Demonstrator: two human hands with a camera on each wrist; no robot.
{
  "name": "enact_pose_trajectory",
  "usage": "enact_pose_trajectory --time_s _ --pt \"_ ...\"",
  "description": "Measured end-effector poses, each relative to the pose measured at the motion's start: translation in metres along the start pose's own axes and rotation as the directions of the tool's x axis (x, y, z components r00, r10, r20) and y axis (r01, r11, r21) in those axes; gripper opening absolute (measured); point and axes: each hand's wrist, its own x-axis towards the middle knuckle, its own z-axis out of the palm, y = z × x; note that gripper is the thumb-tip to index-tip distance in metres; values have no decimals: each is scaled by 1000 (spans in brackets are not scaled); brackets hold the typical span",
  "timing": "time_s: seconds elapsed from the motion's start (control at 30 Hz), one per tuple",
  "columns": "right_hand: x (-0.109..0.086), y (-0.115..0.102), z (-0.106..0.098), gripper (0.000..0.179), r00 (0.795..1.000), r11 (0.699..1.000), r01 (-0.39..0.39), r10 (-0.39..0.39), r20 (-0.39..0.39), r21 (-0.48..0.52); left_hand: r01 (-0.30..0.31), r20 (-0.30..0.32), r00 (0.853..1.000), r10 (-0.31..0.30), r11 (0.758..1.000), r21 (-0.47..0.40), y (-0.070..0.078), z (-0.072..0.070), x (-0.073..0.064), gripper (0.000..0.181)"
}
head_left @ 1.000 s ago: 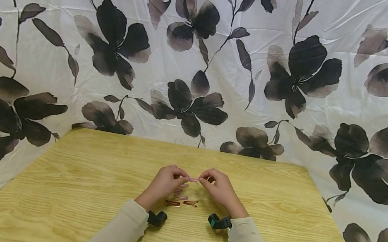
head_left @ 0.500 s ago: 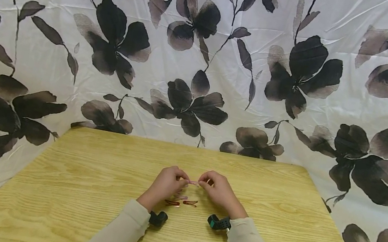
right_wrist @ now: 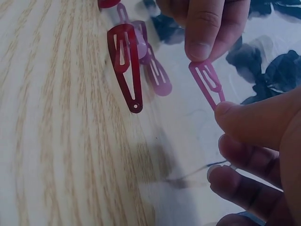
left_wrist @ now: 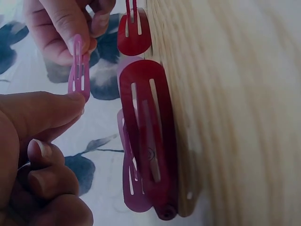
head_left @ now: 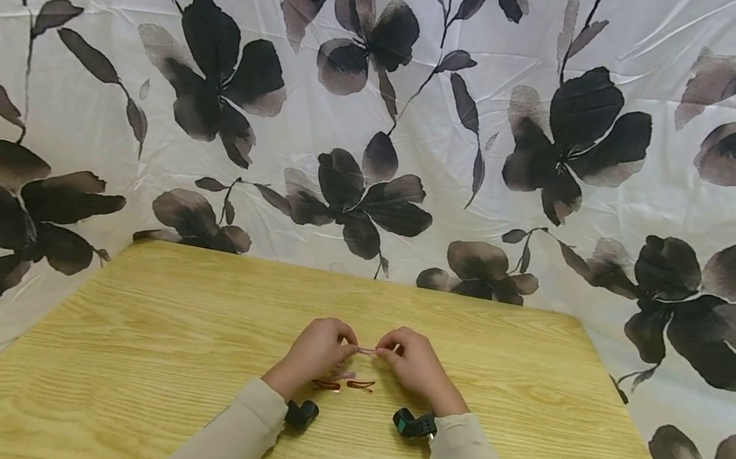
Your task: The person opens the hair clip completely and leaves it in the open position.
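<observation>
A pink snap hair clip [right_wrist: 205,80] is stretched between both hands, just above the table. My left hand [head_left: 322,348] pinches its wide end between thumb and forefinger. At the narrow end, my right hand [head_left: 415,359] pinches it the same way; the right hand's lower fingers are loosely bent. Closer to me lie two red snap hair clips, the left one [head_left: 326,386] and the right one [head_left: 360,385], their arms apart. Several pink clips [right_wrist: 159,80] lie just beyond the red ones, partly hidden by my left hand in the head view.
The wooden table [head_left: 186,393] spreads out around the hands. A floral cloth [head_left: 428,112] hangs behind it and at both sides. Each wrist carries a black strapped camera, the left one [head_left: 303,414] and the right one [head_left: 413,423].
Both hands have come down slightly and toward me with the pink hair clip, keeping their pinch at its two ends. From the head, the clip now looks thinner. The red clips have stayed put.
</observation>
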Motion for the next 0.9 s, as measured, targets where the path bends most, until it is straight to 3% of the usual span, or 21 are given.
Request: enact_pose_trajectory --time_s 0.33,0.63,0.9 --pt "1 2 3 6 1000 999 -24 24 18 -32 -13 30 999 10 997 74 -1 3 2 11" --pt "0 -1 5 8 998 998 -58 58 36 -15 -7 78 997 4 999 40 -1 3 1 15" --pt "-1 -1 7 8 999 999 -30 31 38 -28 -30 76 997 24 996 82 -1 3 0 14"
